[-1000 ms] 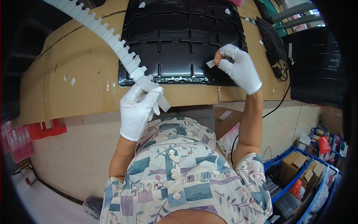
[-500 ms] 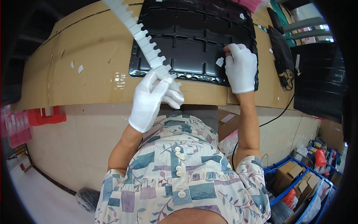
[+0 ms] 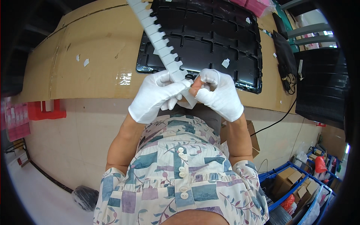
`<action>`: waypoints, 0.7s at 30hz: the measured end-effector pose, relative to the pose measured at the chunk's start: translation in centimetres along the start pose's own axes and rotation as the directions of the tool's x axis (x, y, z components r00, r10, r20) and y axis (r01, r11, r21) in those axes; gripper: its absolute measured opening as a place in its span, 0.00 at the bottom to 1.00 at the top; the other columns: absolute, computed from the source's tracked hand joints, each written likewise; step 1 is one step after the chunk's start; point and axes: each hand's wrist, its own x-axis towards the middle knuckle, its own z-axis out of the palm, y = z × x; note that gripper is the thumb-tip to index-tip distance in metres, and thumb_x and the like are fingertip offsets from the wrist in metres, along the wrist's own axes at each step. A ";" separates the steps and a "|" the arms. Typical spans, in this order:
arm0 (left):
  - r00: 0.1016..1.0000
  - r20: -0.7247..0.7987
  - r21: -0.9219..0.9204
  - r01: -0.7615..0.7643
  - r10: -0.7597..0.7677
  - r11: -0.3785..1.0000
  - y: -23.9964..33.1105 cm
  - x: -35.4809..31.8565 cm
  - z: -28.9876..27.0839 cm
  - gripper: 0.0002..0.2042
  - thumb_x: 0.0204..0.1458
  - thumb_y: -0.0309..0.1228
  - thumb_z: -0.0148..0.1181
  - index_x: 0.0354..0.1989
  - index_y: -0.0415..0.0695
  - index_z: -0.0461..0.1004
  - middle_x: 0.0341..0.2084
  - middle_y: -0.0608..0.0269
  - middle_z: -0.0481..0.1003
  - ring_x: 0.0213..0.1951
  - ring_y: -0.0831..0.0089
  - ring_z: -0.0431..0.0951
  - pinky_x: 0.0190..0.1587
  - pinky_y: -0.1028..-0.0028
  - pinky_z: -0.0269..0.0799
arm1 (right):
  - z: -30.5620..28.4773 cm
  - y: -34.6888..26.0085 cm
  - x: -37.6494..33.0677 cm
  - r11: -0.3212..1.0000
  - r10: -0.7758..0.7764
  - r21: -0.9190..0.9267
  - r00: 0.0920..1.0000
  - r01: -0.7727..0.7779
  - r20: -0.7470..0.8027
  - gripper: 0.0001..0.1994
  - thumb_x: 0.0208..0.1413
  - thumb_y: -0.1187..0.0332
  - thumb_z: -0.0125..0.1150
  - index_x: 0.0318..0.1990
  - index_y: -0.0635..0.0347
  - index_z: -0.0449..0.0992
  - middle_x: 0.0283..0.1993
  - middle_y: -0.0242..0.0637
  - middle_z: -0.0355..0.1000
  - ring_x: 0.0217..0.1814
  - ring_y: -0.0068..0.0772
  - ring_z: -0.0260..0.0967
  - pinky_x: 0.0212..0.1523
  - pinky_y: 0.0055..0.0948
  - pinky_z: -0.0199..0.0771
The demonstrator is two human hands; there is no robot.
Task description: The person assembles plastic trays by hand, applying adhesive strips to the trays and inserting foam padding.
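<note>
A long strip of white tabbed stickers [image 3: 159, 43] runs from the far edge of the view down to my hands, each piece ending in a small notched tab. My left hand [image 3: 157, 95], in a white glove, pinches the strip near its lower end. My right hand [image 3: 219, 93], gloved with bare thumb and finger tips, closes at the strip's end beside the left fingers. Whether a single sticker has come loose there is hidden. Behind both hands lies a black moulded plastic tray [image 3: 210, 41] with shallow ridges. A loose white sticker piece [image 3: 225, 63] rests on it.
The tray sits on a cardboard-covered table [image 3: 93, 45]. Small white scraps [image 3: 86, 62] lie at left. To the right are a black pouch with a cable [image 3: 287, 60] and a black ribbed bin [image 3: 320, 86]. Pink packages [image 3: 257, 5] stand at the far edge.
My right hand has moved left and nearer, from over the tray to the strip's end. The strip has shifted slightly right in my left hand.
</note>
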 end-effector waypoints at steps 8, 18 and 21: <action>0.869 -0.319 0.094 -0.368 0.378 0.925 -2.4 -0.7 1.2 0.03 0.58 0.25 0.63 0.34 0.38 0.76 0.25 0.72 0.74 0.25 0.90 0.69 0.24 0.84 0.61 | 2.4 0.2 -0.1 0.161 -0.845 -0.768 0.489 0.620 0.218 0.07 0.40 0.73 0.68 0.26 0.55 0.73 0.26 0.28 0.65 0.26 0.30 0.62 0.25 0.34 0.60; 0.876 -0.399 -0.210 -0.375 0.271 0.903 -1.7 -1.1 0.6 0.03 0.60 0.25 0.60 0.40 0.41 0.73 0.25 0.69 0.74 0.19 0.85 0.69 0.20 0.83 0.59 | 0.4 -2.7 2.8 0.674 -0.641 -0.526 0.765 0.519 -0.066 0.01 0.44 0.75 0.61 0.27 0.60 0.76 0.26 0.35 0.72 0.28 0.39 0.71 0.30 0.34 0.73; 0.834 -0.400 -0.028 -0.426 0.381 0.904 -2.0 -1.2 0.0 0.03 0.60 0.24 0.59 0.40 0.40 0.73 0.25 0.67 0.75 0.17 0.85 0.69 0.17 0.84 0.58 | -3.1 -1.3 6.9 0.751 -0.306 -0.626 0.951 0.210 -0.048 0.03 0.49 0.71 0.61 0.29 0.58 0.80 0.28 0.41 0.75 0.32 0.43 0.74 0.35 0.37 0.73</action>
